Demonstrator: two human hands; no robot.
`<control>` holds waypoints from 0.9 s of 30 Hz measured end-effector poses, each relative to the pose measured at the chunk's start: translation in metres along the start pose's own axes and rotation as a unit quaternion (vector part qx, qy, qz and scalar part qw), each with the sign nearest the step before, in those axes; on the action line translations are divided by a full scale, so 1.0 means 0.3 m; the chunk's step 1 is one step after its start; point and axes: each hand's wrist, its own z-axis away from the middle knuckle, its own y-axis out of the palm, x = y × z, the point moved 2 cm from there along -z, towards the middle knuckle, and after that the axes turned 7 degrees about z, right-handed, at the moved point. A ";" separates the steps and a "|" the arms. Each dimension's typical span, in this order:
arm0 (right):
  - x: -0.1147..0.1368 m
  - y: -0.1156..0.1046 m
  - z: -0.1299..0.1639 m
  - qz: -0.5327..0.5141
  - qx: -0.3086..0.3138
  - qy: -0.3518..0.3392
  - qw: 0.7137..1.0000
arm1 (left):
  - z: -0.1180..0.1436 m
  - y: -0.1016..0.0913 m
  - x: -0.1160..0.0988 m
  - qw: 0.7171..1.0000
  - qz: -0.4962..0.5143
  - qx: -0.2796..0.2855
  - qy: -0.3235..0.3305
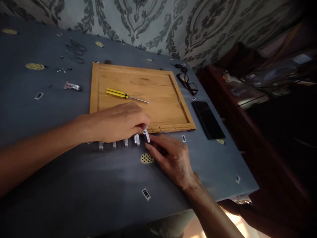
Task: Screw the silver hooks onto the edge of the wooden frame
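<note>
A wooden board with a raised rim (163, 82) lies on the cloth-covered table. Along its near edge stand several silver metal hooks (137, 140), partly hidden by my left hand. My right hand (173, 155) pinches the rightmost metal hook (147, 135) between thumb and forefinger at that edge. My left hand (121, 122) comes across the board from the left, its closed fingertips at the top of the same hook; whatever they hold is hidden. Small holes show in the edge to the right. A yellow-handled screwdriver (117, 93) rests on the board, beyond my left hand.
Left of the board lie a loose metal hook (73, 86), a few tiny screws (60, 70) and blurred metal pieces (76, 52). Eyeglasses (187, 84), keys (182, 67) and a black phone (208, 119) lie to the right. A patterned wall (138, 19) stands behind the table.
</note>
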 end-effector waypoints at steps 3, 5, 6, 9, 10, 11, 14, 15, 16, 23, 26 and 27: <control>0.001 0.000 -0.001 -0.005 0.001 0.006 1.000 | -0.001 0.005 0.002 1.000 -0.001 0.008 0.000; 0.000 0.001 -0.002 -0.006 0.005 0.013 1.000 | -0.003 0.003 0.000 1.000 -0.003 0.012 -0.004; -0.001 0.001 -0.002 -0.007 0.005 0.015 1.000 | -0.005 0.001 -0.002 1.000 -0.005 0.014 -0.006; -0.003 0.002 -0.001 -0.013 0.003 0.020 1.000 | -0.013 -0.006 -0.007 1.000 -0.007 0.021 -0.015; -0.003 0.002 -0.002 -0.016 0.002 0.022 1.000 | -0.015 -0.009 -0.009 0.999 -0.007 0.023 -0.021; -0.003 0.002 -0.002 -0.020 0.005 0.025 0.999 | -0.018 -0.011 -0.011 0.999 -0.007 0.026 -0.028; -0.003 0.002 -0.003 -0.029 0.016 0.037 0.999 | -0.028 -0.019 -0.017 0.998 -0.006 0.034 -0.048; -0.003 0.001 -0.003 -0.031 0.019 0.041 0.999 | -0.032 -0.021 -0.020 0.998 -0.006 0.041 -0.056; -0.003 0.001 -0.003 -0.033 0.019 0.042 0.998 | -0.037 -0.024 -0.023 0.997 -0.006 0.048 -0.064; -0.004 0.008 0.000 -0.032 0.009 0.048 0.998 | -0.081 -0.045 -0.039 0.994 -0.046 0.082 -0.063; -0.004 0.011 0.000 -0.034 0.011 0.047 0.998 | -0.103 -0.049 -0.038 0.992 -0.063 0.097 -0.054; -0.004 0.011 0.000 -0.034 0.010 0.047 0.998 | -0.110 -0.050 -0.037 0.990 -0.066 0.107 -0.059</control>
